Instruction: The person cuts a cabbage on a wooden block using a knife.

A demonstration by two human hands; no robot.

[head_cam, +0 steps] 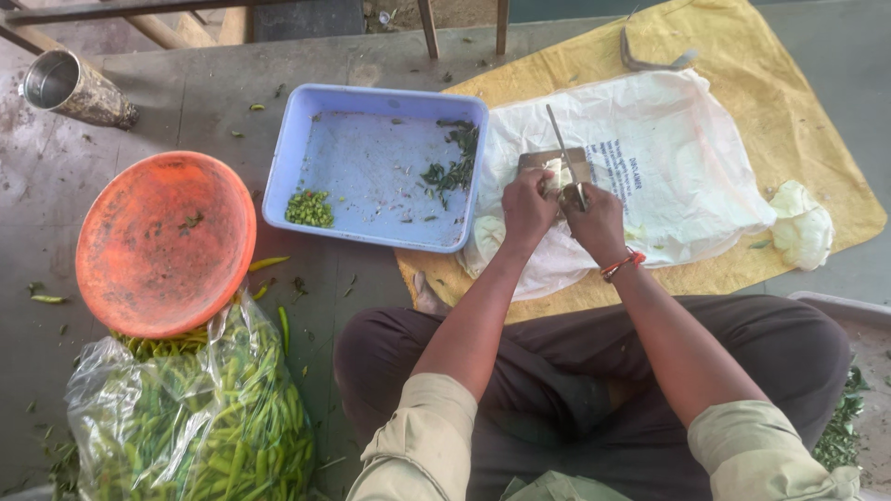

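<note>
Centrally, on the small cutting board (pixel 555 165) just right of the blue tray (pixel 371 176), the left hand (pixel 525 206) pinches a pale vegetable piece (pixel 555 173) while the right hand (pixel 594 218) grips the knife (pixel 564 153); fingertips are best kept curled clear of the blade

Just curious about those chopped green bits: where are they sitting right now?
In the head view, the chopped green bits lie in the blue tray's near-left corner, beside the orange bowl.

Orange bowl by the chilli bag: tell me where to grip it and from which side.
Grip the orange bowl by its upper-left rim, coming from the left. It tilts, its lower edge resting on the bag of green chillies, so that raised rim stands free over bare floor.
</note>
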